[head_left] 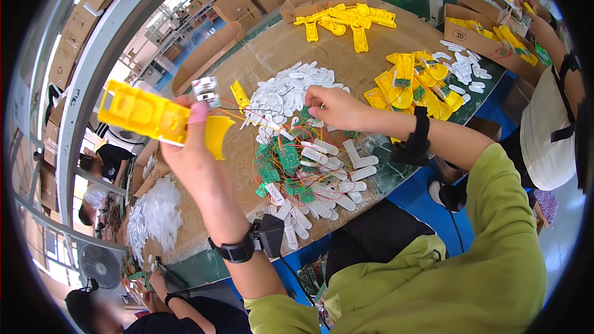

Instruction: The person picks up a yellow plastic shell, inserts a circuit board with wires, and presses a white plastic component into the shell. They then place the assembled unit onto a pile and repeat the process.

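My left hand (192, 148) is raised at the left, gripping a yellow plastic housing (139, 111), hollow side showing. By the thumb is a small white-and-dark part (206, 91); thin red and yellow wires trail to the right from near it. My right hand (334, 108) reaches over the middle of the table with fingers curled together. What they pinch, if anything, I cannot make out. Just below its fingertips lies a heap of green circuit boards (288, 158) with coloured wires, joined to white oblong pieces (334, 196). Behind it spreads a pile of small white plastic parts (288, 89).
Yellow housings lie at the back (346, 20) and right, some with boards (411, 83). One yellow piece (239, 94) is beside the white pile. Clear plastic pieces (154, 213) are at left. A cardboard box (489, 37) stands far right. Co-workers sit lower left and stand right.
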`<state>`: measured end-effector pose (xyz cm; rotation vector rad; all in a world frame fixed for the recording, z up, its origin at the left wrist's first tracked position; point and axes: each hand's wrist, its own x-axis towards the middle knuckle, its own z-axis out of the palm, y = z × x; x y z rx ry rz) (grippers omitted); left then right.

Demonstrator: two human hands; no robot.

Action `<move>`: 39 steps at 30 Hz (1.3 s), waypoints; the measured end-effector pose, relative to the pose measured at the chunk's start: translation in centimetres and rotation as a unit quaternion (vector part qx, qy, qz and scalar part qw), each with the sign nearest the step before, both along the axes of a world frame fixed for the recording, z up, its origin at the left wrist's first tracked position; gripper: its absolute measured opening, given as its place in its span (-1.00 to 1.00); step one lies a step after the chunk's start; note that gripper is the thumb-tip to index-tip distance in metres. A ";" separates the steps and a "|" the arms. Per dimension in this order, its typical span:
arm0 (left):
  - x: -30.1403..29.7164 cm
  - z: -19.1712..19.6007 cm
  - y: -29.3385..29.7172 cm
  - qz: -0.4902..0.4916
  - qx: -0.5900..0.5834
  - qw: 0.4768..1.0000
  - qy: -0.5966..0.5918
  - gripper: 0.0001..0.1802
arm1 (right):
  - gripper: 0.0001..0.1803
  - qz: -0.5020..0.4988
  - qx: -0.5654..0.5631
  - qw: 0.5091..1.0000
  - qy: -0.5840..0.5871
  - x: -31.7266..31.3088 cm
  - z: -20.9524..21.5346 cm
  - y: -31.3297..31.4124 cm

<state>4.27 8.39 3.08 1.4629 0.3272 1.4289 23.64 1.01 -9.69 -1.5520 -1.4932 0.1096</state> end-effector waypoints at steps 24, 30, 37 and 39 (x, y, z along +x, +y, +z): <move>-0.4 -2.2 -3.5 -0.198 0.016 0.959 0.204 -0.69 | -0.86 -0.004 0.107 0.993 -0.058 -4.4 10.2 -9.2; -1.4 -2.2 -8.1 -0.306 -0.050 0.939 0.150 -0.65 | -0.69 -0.007 0.189 0.935 -0.300 -6.6 10.7 -12.2; -2.5 -3.7 -10.3 -0.280 -0.064 0.952 0.106 -0.63 | -0.72 0.137 0.104 0.981 -0.086 -7.2 9.9 -14.8; -2.6 -4.4 -10.6 -0.288 -0.060 0.951 0.098 -0.61 | -0.71 0.157 0.093 0.983 -0.015 -8.0 9.3 -15.1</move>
